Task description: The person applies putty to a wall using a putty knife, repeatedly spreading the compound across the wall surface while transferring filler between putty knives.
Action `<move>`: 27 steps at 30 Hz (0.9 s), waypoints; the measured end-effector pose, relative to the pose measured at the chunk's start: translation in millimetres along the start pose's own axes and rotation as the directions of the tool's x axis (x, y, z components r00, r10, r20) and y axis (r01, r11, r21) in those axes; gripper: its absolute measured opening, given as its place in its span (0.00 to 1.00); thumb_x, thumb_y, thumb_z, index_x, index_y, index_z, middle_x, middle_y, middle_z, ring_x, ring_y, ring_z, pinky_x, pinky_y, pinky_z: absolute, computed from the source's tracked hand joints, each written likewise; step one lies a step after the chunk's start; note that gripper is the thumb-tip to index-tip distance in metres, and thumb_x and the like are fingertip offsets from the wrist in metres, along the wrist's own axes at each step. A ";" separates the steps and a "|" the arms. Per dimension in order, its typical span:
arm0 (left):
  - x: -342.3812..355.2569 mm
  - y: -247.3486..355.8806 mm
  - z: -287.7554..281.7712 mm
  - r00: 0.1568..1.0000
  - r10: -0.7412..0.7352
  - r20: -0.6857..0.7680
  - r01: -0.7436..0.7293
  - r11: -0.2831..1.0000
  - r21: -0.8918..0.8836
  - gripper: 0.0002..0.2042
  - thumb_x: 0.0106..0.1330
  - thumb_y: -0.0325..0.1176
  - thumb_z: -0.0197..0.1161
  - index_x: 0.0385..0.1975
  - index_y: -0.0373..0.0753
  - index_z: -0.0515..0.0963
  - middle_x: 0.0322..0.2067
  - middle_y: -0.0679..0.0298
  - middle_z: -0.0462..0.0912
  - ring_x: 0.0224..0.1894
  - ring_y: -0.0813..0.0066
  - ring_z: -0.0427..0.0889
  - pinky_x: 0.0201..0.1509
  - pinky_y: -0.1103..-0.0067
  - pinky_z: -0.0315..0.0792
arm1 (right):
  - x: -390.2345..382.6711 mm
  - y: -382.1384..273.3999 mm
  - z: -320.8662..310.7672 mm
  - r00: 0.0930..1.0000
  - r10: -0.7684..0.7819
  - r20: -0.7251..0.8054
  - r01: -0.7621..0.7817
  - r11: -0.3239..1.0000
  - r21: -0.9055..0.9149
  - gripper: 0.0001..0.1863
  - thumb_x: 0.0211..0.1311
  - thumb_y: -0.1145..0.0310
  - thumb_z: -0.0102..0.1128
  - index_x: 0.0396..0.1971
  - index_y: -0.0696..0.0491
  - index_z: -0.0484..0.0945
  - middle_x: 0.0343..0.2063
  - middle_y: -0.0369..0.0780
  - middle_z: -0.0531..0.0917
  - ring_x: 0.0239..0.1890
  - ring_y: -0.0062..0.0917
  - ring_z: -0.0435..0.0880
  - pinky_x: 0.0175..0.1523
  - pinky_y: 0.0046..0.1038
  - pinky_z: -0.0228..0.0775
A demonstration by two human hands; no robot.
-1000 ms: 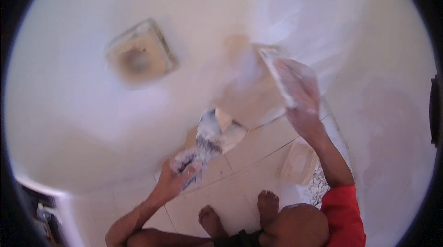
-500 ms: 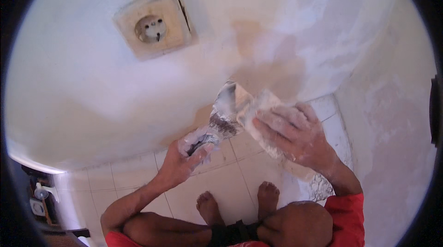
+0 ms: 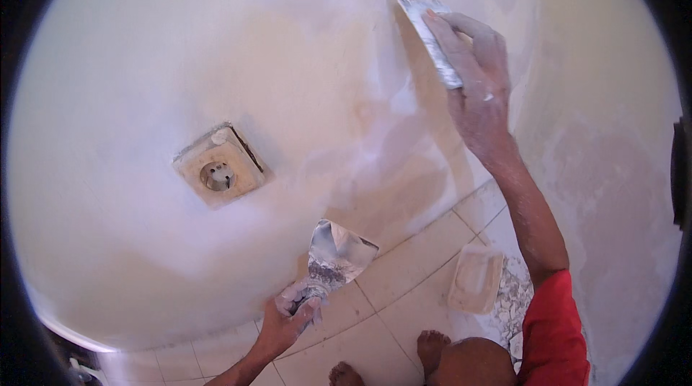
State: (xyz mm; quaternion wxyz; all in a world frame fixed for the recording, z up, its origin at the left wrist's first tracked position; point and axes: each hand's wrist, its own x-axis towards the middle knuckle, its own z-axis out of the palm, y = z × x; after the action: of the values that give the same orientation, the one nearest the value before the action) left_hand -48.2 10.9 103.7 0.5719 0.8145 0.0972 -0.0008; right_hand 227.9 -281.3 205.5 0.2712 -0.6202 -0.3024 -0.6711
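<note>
My right hand (image 3: 477, 72), dusted with white, is raised at the upper right. It grips a flat, putty-smeared spreader (image 3: 427, 34), held close against the patchy wall (image 3: 317, 90); whether its edge touches the wall is hard to tell. Lower down, near the foot of the wall, my left hand (image 3: 292, 314) is closed round the handle of a putty knife (image 3: 344, 250). The knife's wide metal blade points up and to the right, with dried white residue near the handle.
A square wall socket (image 3: 218, 175) juts out at the left. On the tiled floor (image 3: 346, 321) to the right lies a beige rectangular tray (image 3: 455, 292), beside whitish broken flakes (image 3: 510, 299). Another wall (image 3: 605, 191) meets this one at the right. My bare feet (image 3: 432, 350) are at the bottom.
My right hand has moved from beside the putty knife's blade up to the wall with the spreader. The view has tilted upward, and the left hand with the knife sits lower in it.
</note>
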 end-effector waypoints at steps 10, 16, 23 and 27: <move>-2.2 3.6 2.0 0.999 -0.034 0.011 0.034 0.999 -0.007 0.18 0.69 0.33 0.60 0.54 0.28 0.72 0.34 0.58 0.83 0.27 0.76 0.79 0.32 0.79 0.75 | -91.2 -20.6 20.4 0.967 0.131 0.217 -0.144 0.989 0.046 0.37 0.51 0.75 0.60 0.67 0.51 0.67 0.57 0.45 0.70 0.54 0.39 0.72 0.56 0.39 0.64; -6.9 2.3 5.7 0.999 -0.045 -0.010 0.045 0.999 -0.001 0.17 0.69 0.33 0.59 0.53 0.28 0.72 0.34 0.58 0.83 0.26 0.75 0.80 0.32 0.78 0.75 | 1.0 5.6 5.8 0.994 0.069 0.080 -0.067 0.997 -0.037 0.34 0.51 0.76 0.60 0.64 0.49 0.71 0.55 0.43 0.74 0.52 0.40 0.73 0.55 0.38 0.65; -5.7 1.0 7.4 0.998 -0.067 0.004 0.067 0.996 -0.052 0.17 0.69 0.33 0.59 0.53 0.29 0.72 0.35 0.58 0.83 0.27 0.74 0.80 0.33 0.77 0.75 | 19.4 21.3 30.1 0.986 -0.100 0.136 0.101 0.995 0.000 0.35 0.46 0.77 0.64 0.61 0.46 0.73 0.54 0.33 0.77 0.51 0.35 0.75 0.53 0.37 0.67; -6.0 -0.4 4.0 0.997 -0.076 -0.006 0.076 0.995 -0.065 0.17 0.69 0.34 0.60 0.51 0.29 0.72 0.35 0.58 0.83 0.28 0.74 0.80 0.33 0.78 0.75 | -1.4 12.9 30.2 0.977 -0.097 0.191 0.089 0.995 0.048 0.37 0.44 0.78 0.65 0.61 0.46 0.73 0.56 0.34 0.76 0.52 0.35 0.75 0.52 0.37 0.67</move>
State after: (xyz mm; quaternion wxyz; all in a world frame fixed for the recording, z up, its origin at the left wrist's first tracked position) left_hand -53.7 6.3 102.6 0.5970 0.7914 0.1305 -0.0160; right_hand 257.8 -267.5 206.5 0.2208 -0.6622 -0.3689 -0.6137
